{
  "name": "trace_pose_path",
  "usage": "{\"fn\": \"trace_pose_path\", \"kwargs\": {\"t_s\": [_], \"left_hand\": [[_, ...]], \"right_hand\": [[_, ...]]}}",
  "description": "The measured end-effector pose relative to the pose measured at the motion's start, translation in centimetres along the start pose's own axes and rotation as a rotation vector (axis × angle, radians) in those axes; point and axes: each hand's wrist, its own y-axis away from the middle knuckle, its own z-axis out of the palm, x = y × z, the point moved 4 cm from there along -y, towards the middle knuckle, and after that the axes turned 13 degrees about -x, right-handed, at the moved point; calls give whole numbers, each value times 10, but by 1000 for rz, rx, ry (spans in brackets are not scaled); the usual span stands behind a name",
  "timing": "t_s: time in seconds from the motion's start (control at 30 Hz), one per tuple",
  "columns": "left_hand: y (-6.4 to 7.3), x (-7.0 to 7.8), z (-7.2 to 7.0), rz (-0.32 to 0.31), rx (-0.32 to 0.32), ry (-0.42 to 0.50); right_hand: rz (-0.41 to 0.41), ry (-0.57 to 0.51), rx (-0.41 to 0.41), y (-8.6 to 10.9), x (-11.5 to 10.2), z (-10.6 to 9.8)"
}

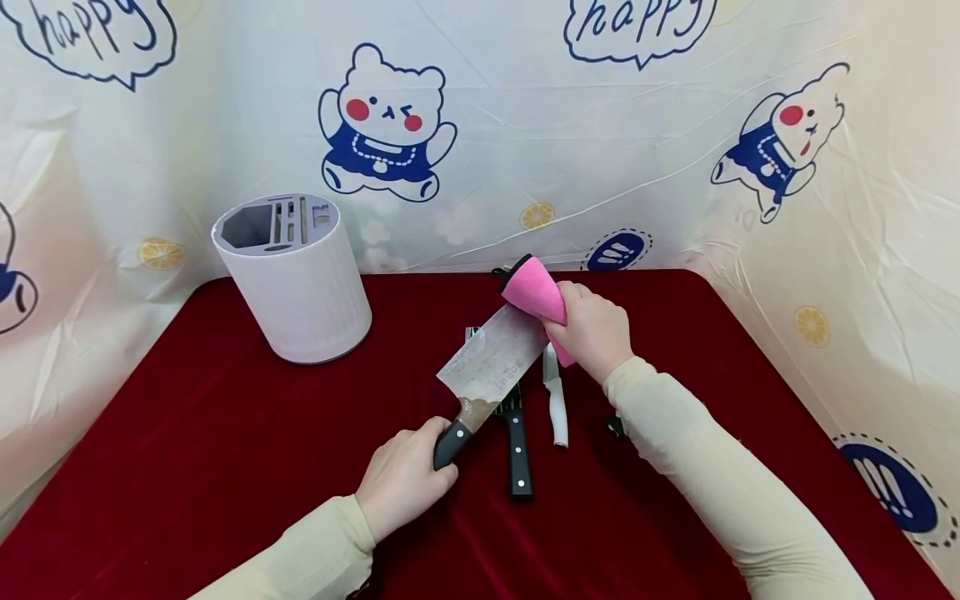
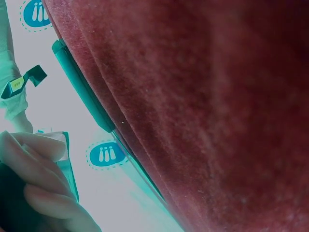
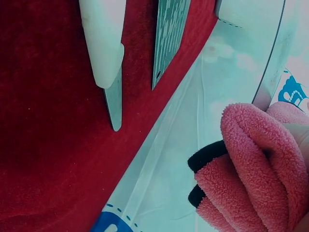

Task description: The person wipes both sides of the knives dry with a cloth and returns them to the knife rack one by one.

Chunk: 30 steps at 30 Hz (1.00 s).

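My left hand (image 1: 405, 475) grips the black handle of a cleaver (image 1: 491, 354), its broad blade slanting up and right above the table. My right hand (image 1: 596, 329) holds a pink fuzzy cloth (image 1: 534, 290) with black edging, bunched against the far end of the blade. In the right wrist view, the folded cloth (image 3: 256, 169) hides most of that hand. Beneath the cleaver lies a black-handled knife (image 1: 519, 458), its blade partly covered. Just right of it rests a small white-handled knife (image 1: 557, 408), tip overlapped by the cloth.
A white knife block (image 1: 300, 292) with a slotted grey top stands at the back left of the red-covered table (image 1: 225, 450). Behind it hangs a white printed sheet (image 1: 495, 167). A dark strap (image 2: 34, 77) dangles by my right sleeve.
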Motion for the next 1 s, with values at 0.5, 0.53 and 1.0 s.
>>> {"fn": "trace_pose_path", "kwargs": {"t_s": [0.5, 0.53, 1.0], "left_hand": [[3, 0, -2, 13, 22, -26], [3, -1, -2, 12, 23, -30], [3, -1, -1, 20, 36, -47]], "right_hand": [[-49, -3, -1, 4, -14, -3], [-51, -1, -2, 4, -14, -3], [-86, 5, -59, 9, -26, -2]]}}
